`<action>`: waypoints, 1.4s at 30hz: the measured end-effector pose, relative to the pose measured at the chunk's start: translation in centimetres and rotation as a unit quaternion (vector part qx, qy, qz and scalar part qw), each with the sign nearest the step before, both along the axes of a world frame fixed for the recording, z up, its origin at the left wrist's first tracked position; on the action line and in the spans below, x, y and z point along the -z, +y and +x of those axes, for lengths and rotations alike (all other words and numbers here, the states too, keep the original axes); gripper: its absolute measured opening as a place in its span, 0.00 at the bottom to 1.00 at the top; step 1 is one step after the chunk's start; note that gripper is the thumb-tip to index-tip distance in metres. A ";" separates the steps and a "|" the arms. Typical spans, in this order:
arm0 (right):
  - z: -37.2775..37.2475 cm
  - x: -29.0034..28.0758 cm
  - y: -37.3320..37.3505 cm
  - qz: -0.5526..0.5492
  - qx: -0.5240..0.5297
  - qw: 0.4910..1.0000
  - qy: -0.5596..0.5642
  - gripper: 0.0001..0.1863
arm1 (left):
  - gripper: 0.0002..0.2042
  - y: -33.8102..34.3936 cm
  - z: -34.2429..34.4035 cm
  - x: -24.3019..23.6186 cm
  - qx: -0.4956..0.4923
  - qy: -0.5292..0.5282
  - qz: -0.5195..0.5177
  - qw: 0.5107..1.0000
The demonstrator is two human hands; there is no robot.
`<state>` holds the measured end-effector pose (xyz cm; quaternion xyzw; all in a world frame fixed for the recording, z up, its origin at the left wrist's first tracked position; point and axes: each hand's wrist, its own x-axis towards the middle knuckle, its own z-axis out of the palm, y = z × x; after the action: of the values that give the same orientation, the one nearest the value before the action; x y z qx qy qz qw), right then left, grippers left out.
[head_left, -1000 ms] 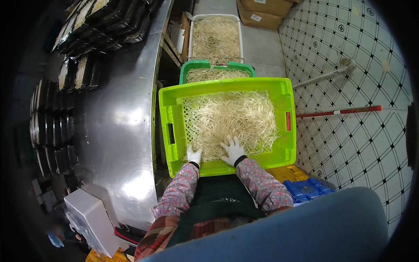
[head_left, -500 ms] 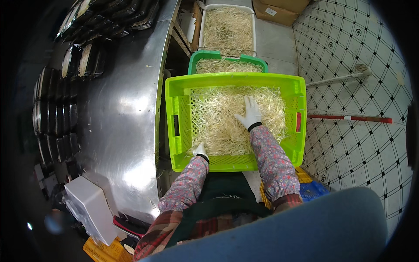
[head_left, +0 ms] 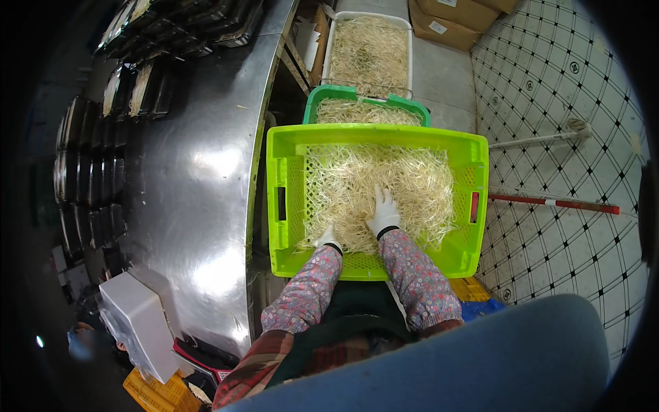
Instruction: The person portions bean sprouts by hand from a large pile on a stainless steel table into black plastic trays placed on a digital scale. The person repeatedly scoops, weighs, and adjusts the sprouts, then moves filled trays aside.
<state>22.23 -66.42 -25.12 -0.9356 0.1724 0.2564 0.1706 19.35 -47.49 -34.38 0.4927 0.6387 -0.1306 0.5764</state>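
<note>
Pale, thin strands that look like bean sprouts (head_left: 419, 178) fill much of a lime-green plastic crate (head_left: 377, 135) in front of me. My right hand (head_left: 384, 213), in a white glove, lies on the sprouts near the middle, its fingers stretched out and partly sunk among them. Close to the crate's near left corner is my left hand (head_left: 327, 237), also gloved in white. It touches the sprouts, and most of its fingers are hidden in them. Flowered sleeves cover both forearms.
A green basket (head_left: 329, 92) and a white tub (head_left: 410, 55) of similar strands stand beyond the crate. Left is a steel table (head_left: 199, 178) with stacked black trays (head_left: 89, 172) and a white box (head_left: 141, 323). A red pole (head_left: 583, 205) lies on the tiled floor at right.
My right hand has drawn back toward me and slightly left across the sprouts, nearer my left hand. The left hand has stayed near the crate's near left corner. The whole view has shifted slightly.
</note>
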 end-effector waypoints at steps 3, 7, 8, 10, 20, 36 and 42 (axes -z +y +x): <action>0.0 -0.9 -0.8 0.125 0.127 0.983 0.033 0.55 | 0.22 0.2 -0.2 2.7 -0.011 0.026 -0.030 0.999; -2.9 0.6 -3.0 0.259 0.181 0.946 -0.069 0.47 | 0.16 1.4 -1.2 2.8 0.088 -0.133 -0.022 0.987; -3.3 1.3 -3.5 0.331 0.232 0.912 -0.072 0.47 | 0.17 0.4 1.2 -4.8 0.136 -0.152 -0.108 0.973; -4.4 0.9 -3.7 0.475 0.330 0.813 -0.069 0.48 | 0.18 2.4 1.7 -7.1 0.227 -0.251 -0.133 0.931; -5.9 -7.4 -10.8 0.161 0.151 0.914 -0.341 0.36 | 0.31 7.3 4.2 -20.4 0.577 -0.363 0.394 0.617; -24.1 -13.3 -35.6 -0.037 0.497 0.835 -0.233 0.26 | 0.13 -1.4 4.8 -16.1 0.407 -0.358 0.136 0.829; -18.5 -13.6 -23.8 0.003 0.392 0.886 -0.249 0.25 | 0.15 10.5 11.1 -17.9 0.349 -0.280 0.113 0.887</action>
<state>3.75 -90.18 -11.51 -0.8243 0.4761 -0.0724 0.2976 30.43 -36.94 -16.51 0.7615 0.2481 -0.1069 0.5892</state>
